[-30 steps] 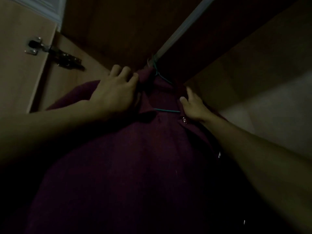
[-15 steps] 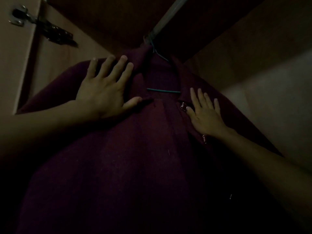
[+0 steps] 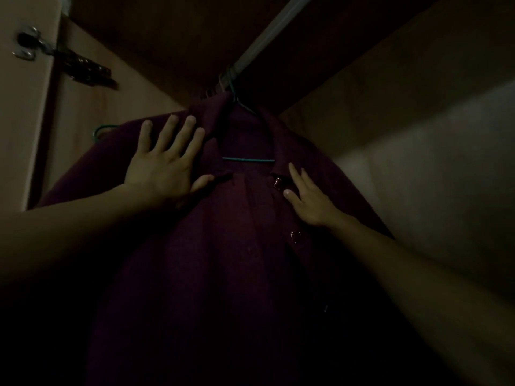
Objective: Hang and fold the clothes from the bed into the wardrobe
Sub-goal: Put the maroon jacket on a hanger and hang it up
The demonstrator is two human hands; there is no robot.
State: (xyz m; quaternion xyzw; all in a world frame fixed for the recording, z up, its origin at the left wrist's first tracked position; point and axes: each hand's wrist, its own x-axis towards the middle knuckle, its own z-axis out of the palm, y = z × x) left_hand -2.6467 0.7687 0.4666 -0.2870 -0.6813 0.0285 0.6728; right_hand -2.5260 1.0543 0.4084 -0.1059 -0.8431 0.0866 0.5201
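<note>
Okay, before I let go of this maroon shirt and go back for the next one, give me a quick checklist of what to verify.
1. Teal hanger hooked over the wardrobe rail: ok.
2. Maroon shirt on the hanger, collar up: ok.
3. Both hands flat on the shirt, gripping nothing, left hand, right hand: ok.
4. Top button fastened: cannot tell.
5. Hem hanging free: cannot tell, too dark.
</note>
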